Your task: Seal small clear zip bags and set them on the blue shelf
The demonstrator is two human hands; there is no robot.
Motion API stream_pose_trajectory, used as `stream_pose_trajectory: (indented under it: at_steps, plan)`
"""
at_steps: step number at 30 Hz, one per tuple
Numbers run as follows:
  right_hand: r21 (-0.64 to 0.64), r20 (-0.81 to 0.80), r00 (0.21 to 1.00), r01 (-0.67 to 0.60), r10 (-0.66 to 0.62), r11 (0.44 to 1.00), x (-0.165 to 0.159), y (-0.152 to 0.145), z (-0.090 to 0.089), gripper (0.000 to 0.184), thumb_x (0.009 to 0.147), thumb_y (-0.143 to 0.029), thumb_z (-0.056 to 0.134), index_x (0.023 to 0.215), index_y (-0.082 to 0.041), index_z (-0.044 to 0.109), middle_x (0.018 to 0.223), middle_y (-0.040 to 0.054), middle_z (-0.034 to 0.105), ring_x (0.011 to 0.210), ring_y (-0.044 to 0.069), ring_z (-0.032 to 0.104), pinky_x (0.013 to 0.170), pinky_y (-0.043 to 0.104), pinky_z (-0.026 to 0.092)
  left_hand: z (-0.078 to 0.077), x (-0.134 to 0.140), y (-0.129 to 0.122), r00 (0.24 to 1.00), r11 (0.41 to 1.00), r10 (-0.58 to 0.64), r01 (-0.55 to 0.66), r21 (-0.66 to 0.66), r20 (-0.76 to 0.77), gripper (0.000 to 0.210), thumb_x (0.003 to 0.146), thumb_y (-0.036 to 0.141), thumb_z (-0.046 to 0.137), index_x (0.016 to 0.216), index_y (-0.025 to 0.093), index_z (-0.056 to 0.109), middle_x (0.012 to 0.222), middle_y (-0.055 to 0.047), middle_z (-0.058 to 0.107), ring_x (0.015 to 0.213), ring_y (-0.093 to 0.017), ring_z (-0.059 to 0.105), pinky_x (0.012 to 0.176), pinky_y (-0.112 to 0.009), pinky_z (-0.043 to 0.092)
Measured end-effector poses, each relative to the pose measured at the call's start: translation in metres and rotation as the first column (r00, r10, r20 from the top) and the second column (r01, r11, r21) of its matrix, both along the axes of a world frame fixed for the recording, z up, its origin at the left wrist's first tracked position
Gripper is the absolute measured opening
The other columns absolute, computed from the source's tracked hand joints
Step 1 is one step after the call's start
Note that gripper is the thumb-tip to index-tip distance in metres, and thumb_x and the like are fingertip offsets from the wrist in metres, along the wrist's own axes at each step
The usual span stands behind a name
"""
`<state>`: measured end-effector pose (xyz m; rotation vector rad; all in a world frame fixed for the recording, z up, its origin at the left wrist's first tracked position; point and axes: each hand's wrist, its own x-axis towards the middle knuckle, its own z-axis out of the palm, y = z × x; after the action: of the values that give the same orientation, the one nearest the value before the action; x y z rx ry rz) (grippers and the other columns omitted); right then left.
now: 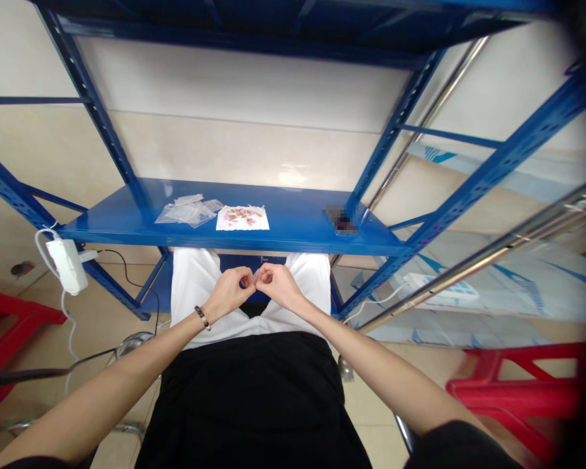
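Observation:
My left hand and my right hand meet over my lap, just in front of the shelf edge. Both have thumb and forefinger pinched together, fingertips almost touching. Between them shows a sliver of a small clear plastic bag, mostly hidden by the fingers. Beyond the hands, on the blue shelf, lies a white sheet with several small pink and greenish pieces scattered on it. To its left is a loose pile of clear plastic bags.
A dark, blurred-out object lies at the shelf's right end. Blue uprights frame both sides, with an upper shelf overhead. A white power strip hangs at left. Red stools stand on both sides.

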<state>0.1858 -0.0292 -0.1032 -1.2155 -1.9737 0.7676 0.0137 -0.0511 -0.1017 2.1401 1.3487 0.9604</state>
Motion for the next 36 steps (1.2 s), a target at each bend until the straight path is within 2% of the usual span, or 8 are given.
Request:
stream_pose_trajectory:
  at_steps: [4, 7, 14, 19, 24, 27, 31, 36]
  plan:
    - [0.022, 0.030, 0.996, 0.080, -0.081, 0.997, 0.004, 0.005, 0.001, 0.006, 0.065, -0.019, 0.061, 0.066, -0.019, 0.056, 0.059, -0.0033, 0.057, 0.056, 0.012, 0.053, 0.053, 0.022, 0.034, 0.004, -0.004, 0.004, 0.997, 0.997, 0.066, -0.065, 0.034, -0.028, 0.009, 0.073, 0.013, 0.057, 0.066, 0.017, 0.058, 0.067, 0.000, 0.062, 0.063, -0.014, 0.055, 0.061, -0.024, 0.037]
    - [0.011, 0.027, 0.995, 0.098, -0.098, 0.995, 0.007, 0.009, 0.000, 0.006, 0.069, -0.021, 0.059, 0.068, -0.019, 0.054, 0.061, -0.0033, 0.057, 0.057, 0.012, 0.053, 0.054, 0.022, 0.034, 0.007, -0.007, 0.006, 0.998, 0.998, 0.065, -0.065, 0.025, -0.024, 0.008, 0.073, 0.013, 0.057, 0.068, 0.017, 0.061, 0.069, 0.000, 0.064, 0.065, -0.015, 0.057, 0.064, -0.025, 0.039]
    - [0.034, 0.029, 1.000, 0.001, -0.002, 0.999, 0.006, 0.004, -0.006, 0.010, 0.078, -0.028, 0.060, 0.083, -0.021, 0.055, 0.069, -0.0024, 0.062, 0.063, 0.014, 0.056, 0.059, 0.023, 0.037, 0.005, 0.001, -0.003, 1.000, 1.000, -0.022, 0.022, 0.003, -0.022, 0.013, 0.079, 0.016, 0.054, 0.068, 0.018, 0.058, 0.069, 0.000, 0.065, 0.065, -0.014, 0.057, 0.063, -0.024, 0.039]
    - [0.039, 0.107, 0.994, 0.032, -0.036, 0.999, 0.007, 0.003, -0.002, 0.016, 0.072, -0.016, 0.056, 0.087, -0.022, 0.051, 0.065, -0.0044, 0.060, 0.060, 0.013, 0.054, 0.057, 0.023, 0.033, 0.005, -0.001, -0.002, 0.997, 0.998, 0.063, -0.062, 0.018, -0.034, 0.010, 0.077, 0.015, 0.057, 0.067, 0.018, 0.057, 0.067, 0.000, 0.063, 0.063, -0.014, 0.056, 0.060, -0.024, 0.038]
    - [0.115, 0.156, 0.985, 0.058, -0.076, 0.992, 0.007, 0.002, 0.001, 0.017, 0.074, -0.015, 0.052, 0.089, -0.022, 0.048, 0.066, -0.0047, 0.056, 0.059, 0.014, 0.053, 0.056, 0.024, 0.032, 0.008, -0.004, 0.000, 0.995, 0.992, 0.086, -0.081, 0.096, -0.047, 0.007, 0.075, 0.013, 0.059, 0.070, 0.018, 0.059, 0.071, 0.000, 0.063, 0.067, -0.015, 0.057, 0.064, -0.026, 0.040]
    - [0.067, 0.112, 0.993, 0.026, -0.034, 0.997, 0.006, 0.004, -0.003, 0.017, 0.078, -0.019, 0.054, 0.094, -0.022, 0.050, 0.066, -0.0049, 0.057, 0.060, 0.014, 0.055, 0.057, 0.023, 0.036, 0.011, -0.004, -0.002, 0.997, 0.989, 0.056, -0.047, 0.138, -0.061, 0.009, 0.077, 0.012, 0.057, 0.071, 0.019, 0.058, 0.073, 0.000, 0.063, 0.070, -0.016, 0.057, 0.066, -0.026, 0.041]
    - [-0.080, -0.078, 0.996, -0.046, 0.039, 0.996, 0.006, 0.008, -0.009, 0.026, 0.083, -0.027, 0.058, 0.107, -0.022, 0.051, 0.076, -0.0027, 0.064, 0.061, 0.013, 0.061, 0.057, 0.022, 0.044, 0.010, -0.003, -0.005, 0.995, 0.989, -0.018, 0.032, 0.146, -0.094, 0.011, 0.083, 0.015, 0.055, 0.073, 0.019, 0.056, 0.074, -0.002, 0.062, 0.074, -0.017, 0.058, 0.071, -0.028, 0.043]
    - [-0.141, -0.131, 0.990, -0.072, 0.053, 0.987, 0.007, 0.009, -0.012, 0.034, 0.078, -0.021, 0.064, 0.112, -0.021, 0.058, 0.082, 0.0014, 0.069, 0.063, 0.014, 0.065, 0.055, 0.022, 0.049, 0.005, 0.005, -0.013, 0.989, 0.982, -0.108, 0.123, 0.141, -0.105, 0.013, 0.088, 0.020, 0.054, 0.076, 0.019, 0.058, 0.076, -0.003, 0.063, 0.075, -0.019, 0.058, 0.074, -0.031, 0.043]
